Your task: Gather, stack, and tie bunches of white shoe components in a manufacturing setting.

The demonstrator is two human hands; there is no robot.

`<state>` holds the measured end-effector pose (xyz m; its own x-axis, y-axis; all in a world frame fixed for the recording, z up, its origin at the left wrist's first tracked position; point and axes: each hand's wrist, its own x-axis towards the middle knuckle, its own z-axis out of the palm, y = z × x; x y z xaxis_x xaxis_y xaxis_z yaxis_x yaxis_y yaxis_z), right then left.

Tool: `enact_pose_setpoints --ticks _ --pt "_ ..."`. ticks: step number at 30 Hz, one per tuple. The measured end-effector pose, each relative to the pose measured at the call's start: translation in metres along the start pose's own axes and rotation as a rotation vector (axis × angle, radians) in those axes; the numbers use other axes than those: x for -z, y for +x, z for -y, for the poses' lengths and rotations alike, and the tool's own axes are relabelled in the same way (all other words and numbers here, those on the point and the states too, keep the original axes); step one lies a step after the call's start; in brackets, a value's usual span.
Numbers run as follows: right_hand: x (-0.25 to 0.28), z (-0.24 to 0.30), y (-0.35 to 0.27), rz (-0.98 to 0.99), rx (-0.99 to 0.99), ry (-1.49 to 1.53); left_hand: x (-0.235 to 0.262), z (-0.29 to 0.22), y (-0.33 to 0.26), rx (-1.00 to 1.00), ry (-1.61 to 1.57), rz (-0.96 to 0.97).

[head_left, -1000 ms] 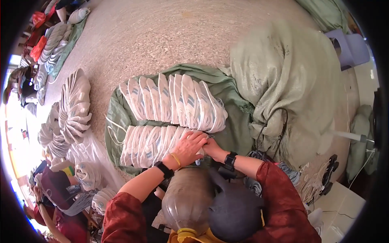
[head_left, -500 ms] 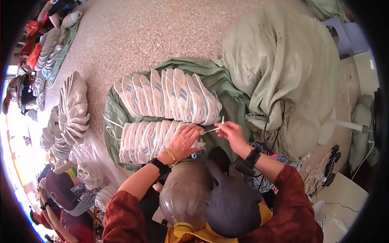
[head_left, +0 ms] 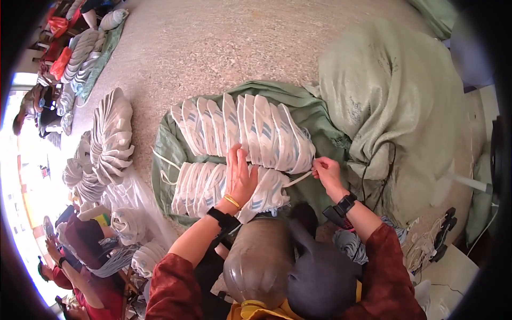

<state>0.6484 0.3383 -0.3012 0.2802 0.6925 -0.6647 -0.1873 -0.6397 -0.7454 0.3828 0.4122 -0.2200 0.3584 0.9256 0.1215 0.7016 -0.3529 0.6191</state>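
Two rows of nested white fabric pieces with blue-grey stripes, which look like shoe uppers, lie side by side on a green woven sheet (head_left: 330, 125). My left hand (head_left: 241, 181) rests on the near row (head_left: 200, 189), fingers stretched forward and holding nothing. From that row's right end a thin white cord (head_left: 300, 179) runs out, drawn fairly straight. My right hand (head_left: 328, 174) pinches the cord's far part between closed fingertips. The far row (head_left: 242, 125) lies just beyond my left fingertips. How the cord passes through the near row is hidden.
A large green woven sack (head_left: 394, 101) stands at the right. Close to me are a big clear plastic bottle (head_left: 258, 256) and a dark rounded object (head_left: 322, 272). More stacked pieces (head_left: 112, 136) lie at left, near people (head_left: 90, 282) working. Grey cords (head_left: 349, 246) sit by my right forearm.
My left hand has shifted from the near row's right end to its middle, fingers now stretched out. My right hand still holds the cord, now drawn lower and to the right. The view has shifted slightly.
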Motion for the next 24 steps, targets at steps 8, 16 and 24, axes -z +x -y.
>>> enact_pose_setpoints --ticks 8,16,24 --pt "-0.003 0.009 0.019 0.014 0.227 -0.501 -0.012 0.022 0.007 0.246 -0.166 -0.007" --pt "0.013 -0.011 0.035 0.102 0.197 -0.07 -0.021 0.044 0.022 0.473 -0.511 0.212" --pt "0.021 -0.018 0.041 0.251 0.076 0.068 -0.027 0.062 0.036 -0.138 -0.23 0.259"
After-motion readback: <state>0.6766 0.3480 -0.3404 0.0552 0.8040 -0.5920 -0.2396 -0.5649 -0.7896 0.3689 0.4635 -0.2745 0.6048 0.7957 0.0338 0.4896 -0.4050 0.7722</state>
